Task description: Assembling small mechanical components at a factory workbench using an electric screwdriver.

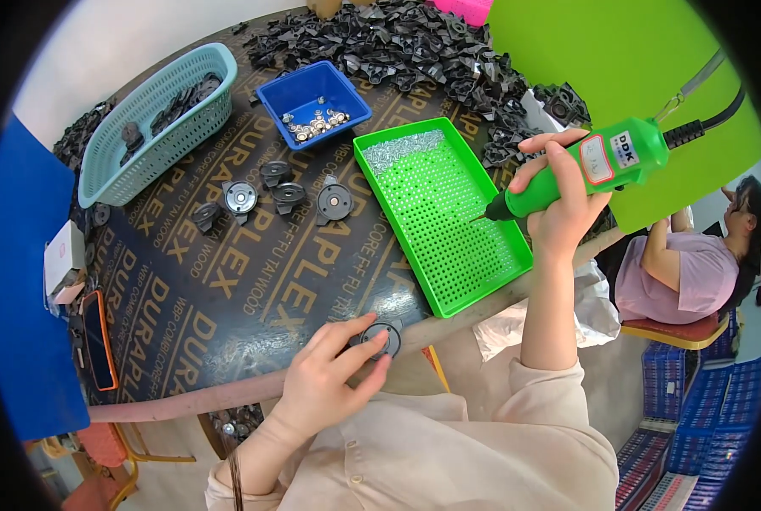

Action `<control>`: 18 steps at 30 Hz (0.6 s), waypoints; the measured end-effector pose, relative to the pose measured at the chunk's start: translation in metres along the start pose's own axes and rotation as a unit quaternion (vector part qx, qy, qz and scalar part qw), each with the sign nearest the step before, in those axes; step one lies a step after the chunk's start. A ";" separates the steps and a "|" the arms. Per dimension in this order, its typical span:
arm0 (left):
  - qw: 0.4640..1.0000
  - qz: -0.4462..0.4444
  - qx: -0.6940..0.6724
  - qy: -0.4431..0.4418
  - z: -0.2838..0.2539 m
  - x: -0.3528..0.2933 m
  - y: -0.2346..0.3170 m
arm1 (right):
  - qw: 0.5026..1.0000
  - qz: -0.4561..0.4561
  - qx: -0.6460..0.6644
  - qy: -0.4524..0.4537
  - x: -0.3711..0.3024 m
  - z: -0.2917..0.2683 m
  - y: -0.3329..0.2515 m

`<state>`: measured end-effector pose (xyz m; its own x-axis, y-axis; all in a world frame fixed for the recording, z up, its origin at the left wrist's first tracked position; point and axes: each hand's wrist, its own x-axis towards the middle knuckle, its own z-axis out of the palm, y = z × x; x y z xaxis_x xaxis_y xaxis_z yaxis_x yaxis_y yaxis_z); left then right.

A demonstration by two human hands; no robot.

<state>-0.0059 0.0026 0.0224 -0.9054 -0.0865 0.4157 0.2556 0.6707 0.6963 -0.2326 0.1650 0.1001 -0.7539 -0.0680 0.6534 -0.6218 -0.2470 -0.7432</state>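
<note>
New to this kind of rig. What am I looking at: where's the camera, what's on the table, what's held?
No machine arm here: these are a person's bare hands. The one picture comes from a wide fisheye camera on their head, looking down, so straight edges bend near the rim.

The left hand holds a round part at the edge of the table. The right hand grips a green power driver, its bit over the green tray with screws at its far end.

Beyond are a blue bin of small metal pieces, a basket and a heap of black parts.
</note>
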 end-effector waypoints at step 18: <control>0.979 0.117 0.139 0.088 0.021 -0.012 -0.012 | 0.992 -0.029 0.114 -0.054 -0.028 0.010 -0.057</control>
<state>-0.0051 0.0107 -0.0036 -0.7541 -0.0164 0.6566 0.3243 0.8600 0.3940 -0.1742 0.1716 0.1258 -0.6829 -0.1479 0.7154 -0.5906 -0.4646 -0.6598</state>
